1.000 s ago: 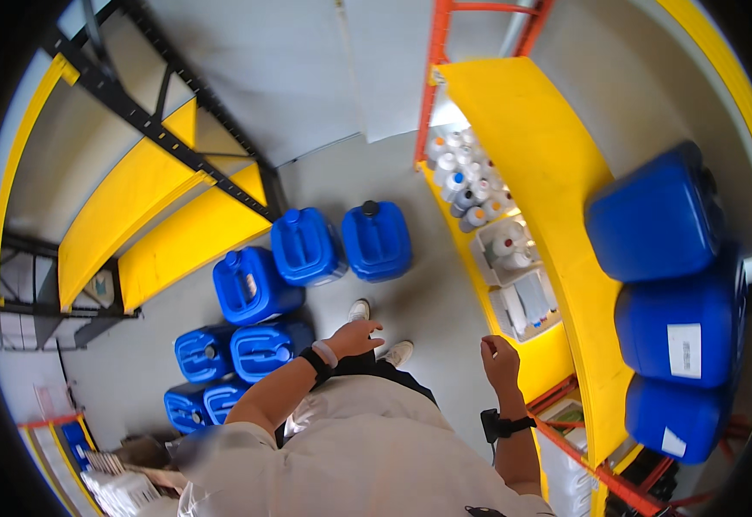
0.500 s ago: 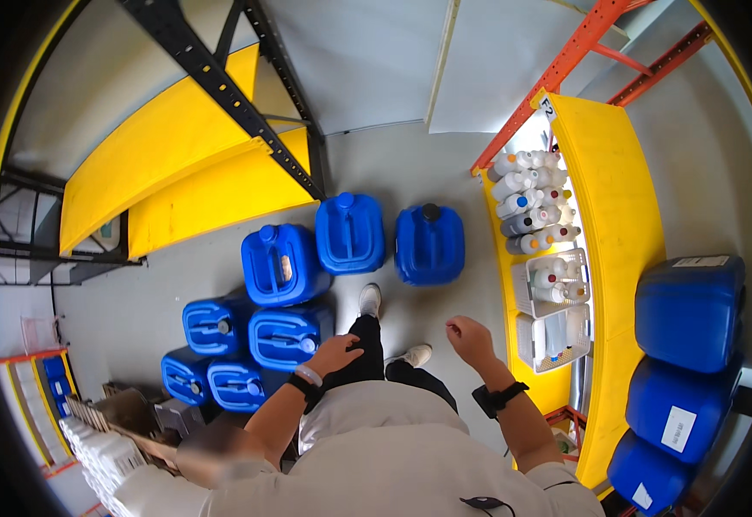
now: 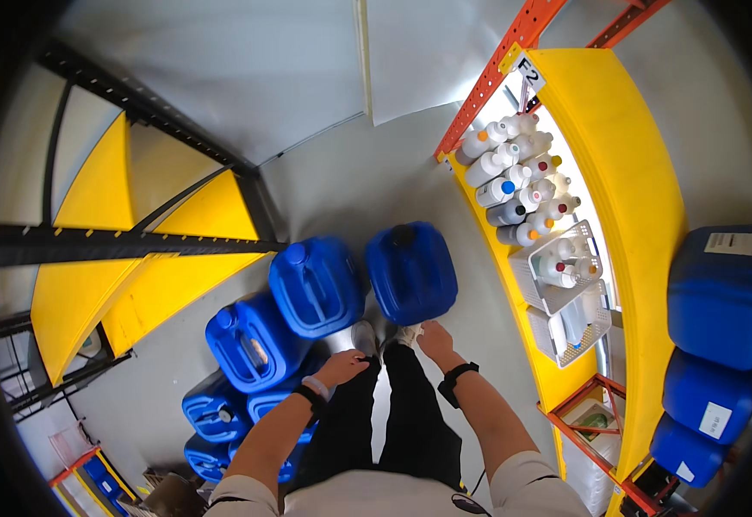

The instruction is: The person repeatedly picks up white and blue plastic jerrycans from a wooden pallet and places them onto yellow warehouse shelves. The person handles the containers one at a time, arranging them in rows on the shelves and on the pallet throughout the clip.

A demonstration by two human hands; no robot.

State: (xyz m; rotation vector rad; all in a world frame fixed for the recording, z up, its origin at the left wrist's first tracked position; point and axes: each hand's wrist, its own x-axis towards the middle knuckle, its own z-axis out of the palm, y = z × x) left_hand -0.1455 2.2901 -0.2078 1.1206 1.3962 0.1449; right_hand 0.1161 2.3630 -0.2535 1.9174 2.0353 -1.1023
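Note:
My left hand hangs over my left thigh with its fingers curled and nothing visible in them. In front of my right leg, my right hand is closed, with nothing seen in it. It is nearest to a blue jerrycan with a black cap standing on the floor just ahead of my feet; no grip on it shows. Beside that, to the left, stands a blue jerrycan with a blue cap. Another blue jerrycan follows nearer on the left, with several more behind my left forearm.
On the right, a yellow shelf with an orange upright holds several white bottles and plastic baskets. Large blue containers stand beyond it. Black racking with yellow panels stands left; a grey wall is ahead.
I have moved forward toward the two front jerrycans, and the view has turned. My feet are closer together. My right hand has come inward and down, near the black-capped jerrycan.

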